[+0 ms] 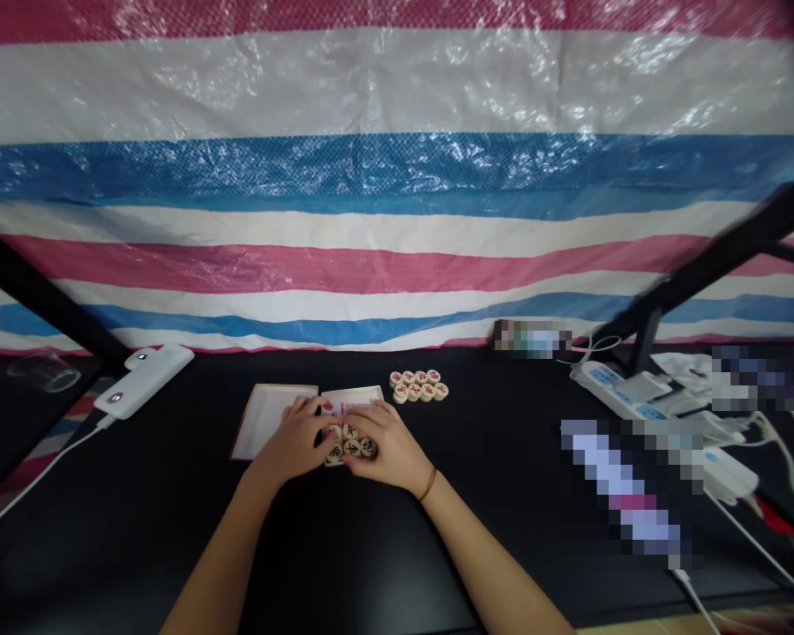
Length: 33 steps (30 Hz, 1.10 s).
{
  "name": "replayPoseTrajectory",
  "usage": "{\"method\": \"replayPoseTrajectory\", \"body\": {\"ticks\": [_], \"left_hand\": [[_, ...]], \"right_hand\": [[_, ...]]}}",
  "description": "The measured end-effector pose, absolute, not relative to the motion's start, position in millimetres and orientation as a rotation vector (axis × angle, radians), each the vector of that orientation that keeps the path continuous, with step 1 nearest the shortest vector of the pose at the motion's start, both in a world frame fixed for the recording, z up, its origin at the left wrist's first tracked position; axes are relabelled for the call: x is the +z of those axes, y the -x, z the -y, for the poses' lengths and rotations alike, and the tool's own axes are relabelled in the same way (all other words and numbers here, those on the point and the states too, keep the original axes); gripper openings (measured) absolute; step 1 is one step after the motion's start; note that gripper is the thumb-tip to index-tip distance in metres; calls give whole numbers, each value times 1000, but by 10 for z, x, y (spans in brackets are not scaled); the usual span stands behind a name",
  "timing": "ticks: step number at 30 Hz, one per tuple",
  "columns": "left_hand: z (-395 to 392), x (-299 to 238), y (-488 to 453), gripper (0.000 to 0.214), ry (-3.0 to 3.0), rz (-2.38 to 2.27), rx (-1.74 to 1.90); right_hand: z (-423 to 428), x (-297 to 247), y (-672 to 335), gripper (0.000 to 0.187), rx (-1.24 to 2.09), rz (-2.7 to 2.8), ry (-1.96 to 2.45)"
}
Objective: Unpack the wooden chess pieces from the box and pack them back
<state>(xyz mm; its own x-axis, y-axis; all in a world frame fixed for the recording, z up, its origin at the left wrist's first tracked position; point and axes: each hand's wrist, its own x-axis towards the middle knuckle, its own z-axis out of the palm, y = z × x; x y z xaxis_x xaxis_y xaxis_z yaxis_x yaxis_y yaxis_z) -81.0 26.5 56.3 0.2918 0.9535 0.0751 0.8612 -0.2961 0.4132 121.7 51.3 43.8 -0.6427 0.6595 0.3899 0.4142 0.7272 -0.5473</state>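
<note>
Round Chinese chess pieces [351, 447] with black characters sit bunched in the near part of a white box [370, 394]. From the left side, my left hand [295, 438] has its fingers curled against these pieces. My right hand [385, 447] wraps over their right side, thumb at the near edge, partly covering the box. Both hands press the group between them; some pieces and fingertips are hidden. The box's open lid [270, 414] lies to the left, partly behind my left hand. Pieces with red characters [418, 386] stand in two rows to the right, beyond my right hand.
A white power strip [144, 381] with a cable lies at the left, near a clear plastic cup [46, 370]. At right are another power strip [628, 406] with plugs and a blurred-out long object [625, 489]. A striped plastic sheet [370, 265] hangs behind the black table [344, 547].
</note>
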Motion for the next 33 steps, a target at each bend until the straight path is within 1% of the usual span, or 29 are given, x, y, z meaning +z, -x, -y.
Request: {"method": "replayPoseTrajectory", "body": {"ticks": [2, 10, 13, 14, 17, 18, 22, 25, 29, 33], "left_hand": [[-267, 581, 808, 24, -2268, -1631, 448], [-276, 679, 850, 21, -2161, -1569, 471], [-282, 739, 827, 20, -2111, -1535, 659], [-278, 759, 798, 20, -2069, -1514, 749], [-254, 793, 660, 24, -1860, -1431, 962], [-245, 789, 610, 24, -1787, -1406, 991], [-242, 691, 498, 25, -1582, -1362, 1054], [-282, 581, 522, 28, -1493, -1432, 1205], [-350, 463, 595, 32, -1365, -1483, 1405], [-377, 412, 610, 33, -1404, -1494, 1395]], "right_hand": [[-509, 424, -1224, 59, 537, 2369, 799], [-515, 348, -1196, 63, 480, 2378, 820], [-501, 383, -1197, 67, 415, 2257, 803], [-487, 402, -1196, 63, 384, 2196, 801], [-423, 472, -1198, 37, 304, 2057, 796], [-403, 495, -1207, 31, 287, 2032, 795], [-386, 554, -1337, 23, 246, 2010, 796], [-443, 521, -1540, 13, 239, 1931, 975], [-524, 364, -1786, 12, 221, 1895, 1241], [-566, 244, -1843, 10, 291, 2019, 1261]]}}
